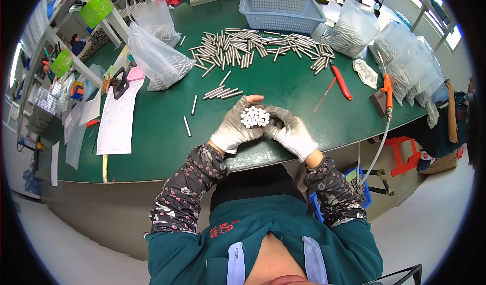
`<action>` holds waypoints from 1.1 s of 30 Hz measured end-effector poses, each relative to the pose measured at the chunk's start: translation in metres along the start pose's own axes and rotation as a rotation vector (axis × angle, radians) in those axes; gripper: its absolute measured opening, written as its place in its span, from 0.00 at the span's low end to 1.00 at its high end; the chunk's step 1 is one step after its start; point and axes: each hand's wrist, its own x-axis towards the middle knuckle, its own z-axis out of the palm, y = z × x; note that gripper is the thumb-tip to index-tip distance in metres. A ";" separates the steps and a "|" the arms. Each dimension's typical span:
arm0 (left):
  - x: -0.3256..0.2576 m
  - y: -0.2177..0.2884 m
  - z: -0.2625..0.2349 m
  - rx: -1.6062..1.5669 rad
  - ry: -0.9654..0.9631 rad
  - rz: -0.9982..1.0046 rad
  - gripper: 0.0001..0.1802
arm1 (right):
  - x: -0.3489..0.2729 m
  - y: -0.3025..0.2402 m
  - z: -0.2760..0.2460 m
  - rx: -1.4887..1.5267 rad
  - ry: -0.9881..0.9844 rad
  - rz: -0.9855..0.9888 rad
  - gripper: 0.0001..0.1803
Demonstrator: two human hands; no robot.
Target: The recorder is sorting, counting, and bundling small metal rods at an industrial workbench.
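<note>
Both of my hands wear grey-white work gloves and meet at the near edge of the green table. Between them is a bundle of metal rods [254, 117], its round bright ends facing up toward me. My left hand [233, 125] wraps the bundle's left side, with a bare thumb tip sticking out at the top. Around the right side curl the fingers of my right hand [290, 131]. Several loose metal rods [221, 92] lie just beyond my left hand, and single ones rest farther left. A wide pile of the same rods [238, 46] spreads across the table's middle.
Behind the pile stands a blue plastic basket [282, 20]. Clear bags of rods [161, 62] sit left and right. At right lie red-handled tool [341, 83], a white cloth [365, 73] and an orange air gun [388, 92] with hose. Paper sheets [115, 120] lie left.
</note>
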 end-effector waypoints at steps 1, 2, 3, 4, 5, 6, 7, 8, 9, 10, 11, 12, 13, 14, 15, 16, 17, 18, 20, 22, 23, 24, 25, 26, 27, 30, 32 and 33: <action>0.001 0.001 0.001 -0.054 -0.008 0.025 0.41 | 0.002 0.004 0.001 0.054 0.008 0.001 0.25; 0.001 0.002 0.002 -0.107 -0.015 0.050 0.45 | 0.003 0.007 0.003 0.051 0.010 -0.003 0.25; 0.002 0.001 0.001 -0.040 -0.011 0.049 0.50 | 0.004 0.009 0.004 0.057 0.029 -0.002 0.25; 0.002 0.000 0.000 -0.040 -0.013 0.051 0.50 | 0.004 0.011 0.005 0.063 0.049 0.002 0.25; 0.003 0.000 -0.001 -0.022 -0.009 0.047 0.49 | 0.005 0.012 0.005 0.062 0.051 -0.001 0.25; 0.003 0.000 -0.001 -0.005 -0.004 0.044 0.48 | 0.005 0.013 0.005 0.050 0.061 -0.012 0.25; 0.003 0.001 0.000 -0.004 -0.007 0.045 0.48 | 0.005 0.014 0.005 0.039 0.073 -0.021 0.25; 0.003 0.002 0.001 -0.001 0.003 0.041 0.48 | 0.006 0.017 0.006 0.038 0.076 -0.022 0.25; 0.003 0.003 0.002 0.002 0.014 0.036 0.47 | 0.006 0.020 0.008 0.049 0.113 -0.054 0.23; 0.003 0.002 0.003 0.003 0.013 0.039 0.47 | 0.007 0.021 0.009 0.060 0.148 -0.088 0.21; 0.003 0.001 0.003 0.026 0.030 0.050 0.44 | 0.007 0.020 0.008 0.058 0.149 -0.090 0.21; 0.003 0.001 0.003 0.048 0.047 0.061 0.42 | 0.007 0.018 0.007 0.028 0.142 -0.082 0.20; 0.003 0.002 0.004 0.048 0.044 0.063 0.42 | 0.007 0.016 0.006 -0.003 0.136 -0.073 0.20; 0.004 0.003 0.005 0.025 0.050 0.048 0.39 | 0.008 0.015 0.005 -0.004 0.137 -0.073 0.20; 0.004 0.003 0.006 0.003 0.056 0.032 0.36 | 0.008 0.015 0.005 -0.004 0.133 -0.085 0.20; 0.003 0.002 0.005 0.002 0.056 0.031 0.36 | 0.008 0.014 0.005 -0.002 0.126 -0.096 0.20; 0.003 0.000 0.002 -0.004 0.044 0.024 0.34 | 0.008 0.015 0.005 -0.001 0.126 -0.094 0.20; 0.003 -0.001 0.001 -0.011 0.031 0.016 0.32 | 0.008 0.017 0.005 0.008 0.115 -0.097 0.20; 0.002 0.003 0.003 -0.039 0.033 -0.003 0.29 | 0.007 0.017 0.005 0.017 0.104 -0.100 0.20; 0.002 0.002 0.002 -0.007 0.022 0.020 0.29 | 0.006 0.017 0.006 0.102 0.087 -0.082 0.21; 0.002 0.002 0.002 -0.007 0.022 0.020 0.29 | 0.006 0.017 0.007 0.102 0.088 -0.081 0.21; 0.002 0.003 0.002 -0.011 0.022 0.018 0.29 | 0.005 0.017 0.008 0.126 0.094 -0.084 0.21; 0.002 0.003 0.002 -0.015 0.022 0.017 0.29 | 0.005 0.017 0.008 0.151 0.101 -0.088 0.21; 0.002 0.003 0.002 -0.015 0.022 0.017 0.29 | 0.005 0.017 0.008 0.151 0.101 -0.088 0.21; 0.003 0.001 0.002 -0.024 0.023 0.011 0.30 | 0.005 0.018 0.008 0.166 0.104 -0.088 0.21; 0.003 0.000 0.001 -0.032 0.025 0.001 0.31 | 0.005 0.017 0.008 0.179 0.106 -0.089 0.21; 0.003 0.000 0.001 -0.031 0.024 -0.003 0.31 | 0.005 0.017 0.008 0.176 0.106 -0.091 0.21; 0.002 0.000 0.001 -0.018 0.027 0.007 0.31 | 0.006 0.020 0.008 0.187 0.099 -0.086 0.21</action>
